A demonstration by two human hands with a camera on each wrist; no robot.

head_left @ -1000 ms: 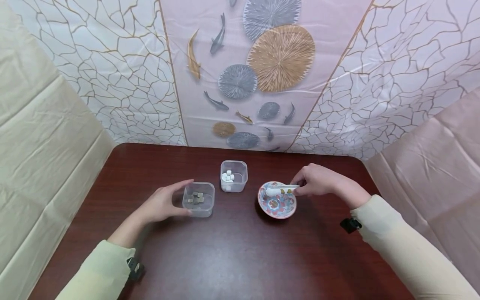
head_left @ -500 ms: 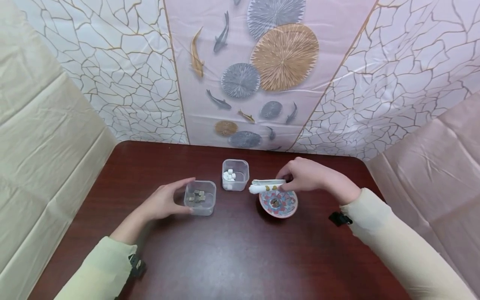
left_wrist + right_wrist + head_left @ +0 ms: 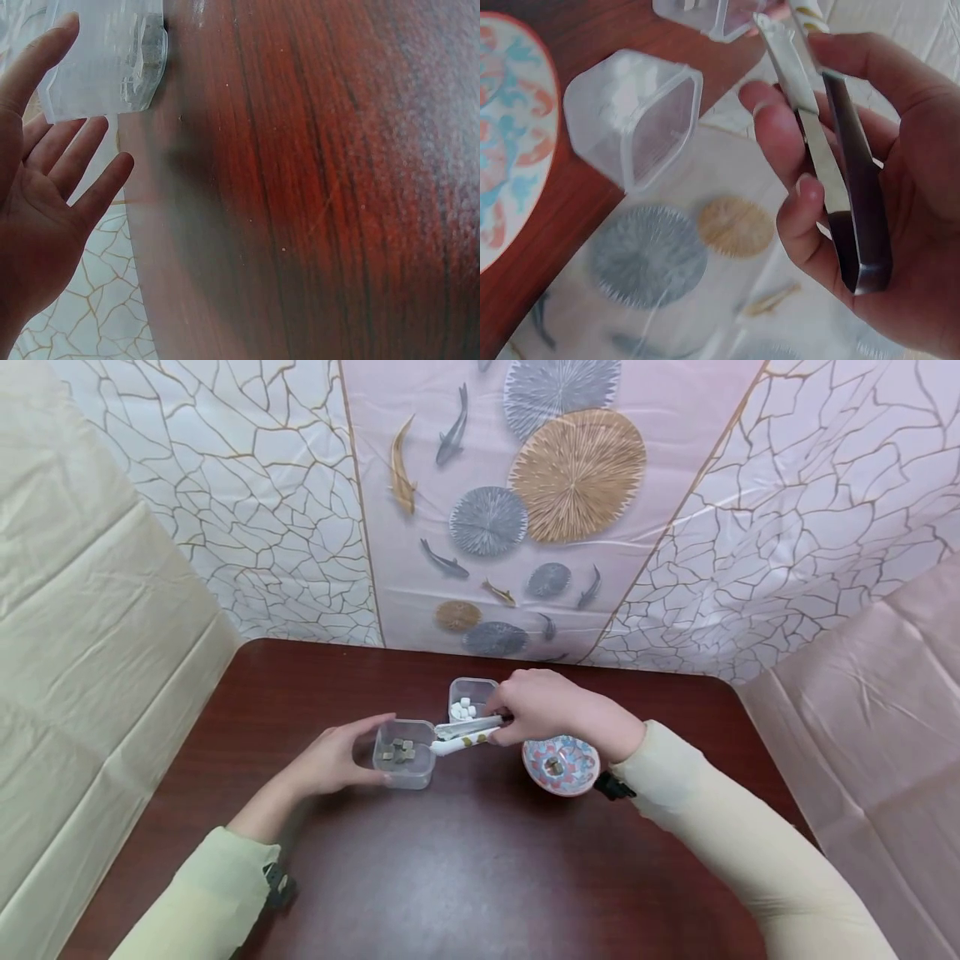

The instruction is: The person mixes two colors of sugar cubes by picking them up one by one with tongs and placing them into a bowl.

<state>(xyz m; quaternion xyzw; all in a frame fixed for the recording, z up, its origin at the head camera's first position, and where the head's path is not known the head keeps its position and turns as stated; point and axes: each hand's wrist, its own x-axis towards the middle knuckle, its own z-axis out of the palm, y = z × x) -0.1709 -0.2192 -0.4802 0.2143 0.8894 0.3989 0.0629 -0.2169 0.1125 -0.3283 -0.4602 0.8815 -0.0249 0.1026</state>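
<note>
My left hand (image 3: pixel 332 764) holds a clear plastic container (image 3: pixel 408 779) between thumb and fingers at its left side. Several small grey-brown cubes (image 3: pixel 400 750) lie in it. Pinched in my right hand (image 3: pixel 542 706) is a pair of tongs (image 3: pixel 861 195), with a dark metal bend and white, gold-marked tips (image 3: pixel 450 746). The tips reach the container's right rim, slightly apart; whether anything is between them cannot be made out. In the left wrist view, the thumb (image 3: pixel 45 56) lies against the container wall.
Behind, a second clear container (image 3: pixel 456 692) holds several white cubes (image 3: pixel 465 706), partly covered by my right hand. A patterned red-and-blue bowl (image 3: pixel 579 768) with a small brownish thing inside stands under my right wrist. A patterned curtain (image 3: pixel 487 568) hangs beyond the brown table (image 3: pixel 465 877).
My right hand has carried the tongs left, from over the patterned bowl to the left container's rim. My left hand has stayed at its container.
</note>
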